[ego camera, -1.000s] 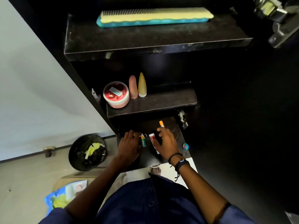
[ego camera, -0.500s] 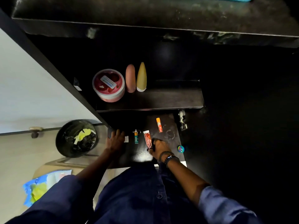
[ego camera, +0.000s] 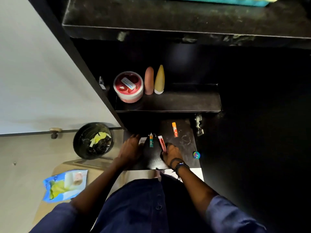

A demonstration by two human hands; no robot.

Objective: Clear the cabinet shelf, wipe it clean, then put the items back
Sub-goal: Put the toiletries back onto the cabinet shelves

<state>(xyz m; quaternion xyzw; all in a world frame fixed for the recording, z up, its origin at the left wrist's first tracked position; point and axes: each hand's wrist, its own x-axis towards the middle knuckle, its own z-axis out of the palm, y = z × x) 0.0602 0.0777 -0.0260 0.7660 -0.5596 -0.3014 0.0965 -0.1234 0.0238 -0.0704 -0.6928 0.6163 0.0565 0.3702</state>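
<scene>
On the lowest cabinet shelf (ego camera: 185, 148) lie an orange tube (ego camera: 175, 129), a small green and orange bottle (ego camera: 151, 140), a red tube (ego camera: 162, 142) and a round blue item (ego camera: 196, 155). My left hand (ego camera: 130, 147) rests flat on the shelf's left part, its fingertips on a small white item (ego camera: 142, 140). My right hand (ego camera: 172, 153) sits at the near end of the red tube with its fingers curled onto it. The tube lies flat on the shelf.
The middle shelf (ego camera: 185, 100) holds a red and white jar (ego camera: 128, 86), a pink bottle (ego camera: 149, 80) and a yellow bottle (ego camera: 159, 79). A comb lies on the top shelf (ego camera: 168, 17). A black bin (ego camera: 92, 140) and a blue packet (ego camera: 64, 184) are on the floor at left.
My right hand drew back from the orange tube to the near end of the red tube. My left hand shifted slightly left. The view dipped down toward the lower shelves.
</scene>
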